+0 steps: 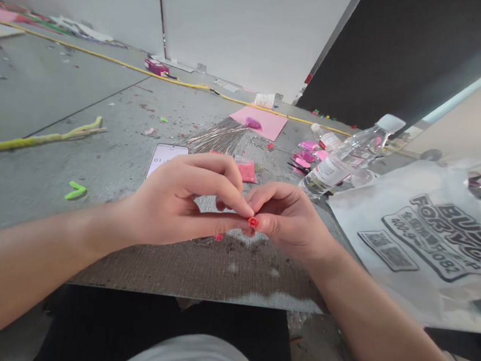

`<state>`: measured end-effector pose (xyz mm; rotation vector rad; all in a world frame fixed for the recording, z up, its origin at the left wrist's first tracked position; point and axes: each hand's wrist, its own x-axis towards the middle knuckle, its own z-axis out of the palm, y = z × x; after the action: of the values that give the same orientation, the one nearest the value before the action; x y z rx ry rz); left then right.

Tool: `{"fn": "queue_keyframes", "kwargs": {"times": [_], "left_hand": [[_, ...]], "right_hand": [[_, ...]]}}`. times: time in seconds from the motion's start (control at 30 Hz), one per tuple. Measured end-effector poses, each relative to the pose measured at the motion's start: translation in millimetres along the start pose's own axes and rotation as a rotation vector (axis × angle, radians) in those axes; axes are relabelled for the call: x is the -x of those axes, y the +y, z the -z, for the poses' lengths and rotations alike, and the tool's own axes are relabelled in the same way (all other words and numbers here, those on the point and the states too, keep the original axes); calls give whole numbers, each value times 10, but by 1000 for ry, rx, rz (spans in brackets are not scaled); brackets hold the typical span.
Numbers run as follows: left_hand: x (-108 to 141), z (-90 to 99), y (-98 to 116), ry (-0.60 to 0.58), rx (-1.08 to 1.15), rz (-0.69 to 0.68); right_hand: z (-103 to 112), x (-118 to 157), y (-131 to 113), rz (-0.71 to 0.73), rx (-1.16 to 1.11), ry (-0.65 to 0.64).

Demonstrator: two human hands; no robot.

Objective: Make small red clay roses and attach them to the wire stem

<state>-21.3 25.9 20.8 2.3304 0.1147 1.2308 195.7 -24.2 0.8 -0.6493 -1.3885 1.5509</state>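
A small red piece, shaped like a tiny rosette, is pinched at the fingertips of both hands, above the near part of the table. The left hand has its thumb and index finger almost closed on the piece, the other fingers curled loosely above a gap. The right hand is more tightly folded, its thumb tip against the piece's other side. Just below the fingers lies a red bit. Beyond the hands are a phone, partly hidden by the left hand, a coral-red packet, a bundle of thin wires and a pink sheet with a purple lump on it. To the right, a tilted clear bottle is near a white printed bag; a bent green strip lies to the left.
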Motion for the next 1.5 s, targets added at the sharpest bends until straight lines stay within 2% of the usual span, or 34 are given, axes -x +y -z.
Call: {"fn": "queue_keyframes", "kwargs": {"times": [0.27,0.6,0.9,1.03,1.17,1.5], "left_hand": [[9,-18,-1,20,22,-3],[-3,-27,-19,23,58,1],[-7,-35,-2,36,93,-2],[-8,-33,1,33,83,-25],[-2,-30,-9,25,81,27],[8,-36,-35,24,65,41]], "right_hand": [[3,-9,4,-8,3,12],[40,-11,17,-41,-22,-57],[-6,5,2,-30,-14,41],[-8,4,1,-47,-12,29],[0,-2,1,-49,-10,10],[-5,-14,8,-37,-27,6]]}}
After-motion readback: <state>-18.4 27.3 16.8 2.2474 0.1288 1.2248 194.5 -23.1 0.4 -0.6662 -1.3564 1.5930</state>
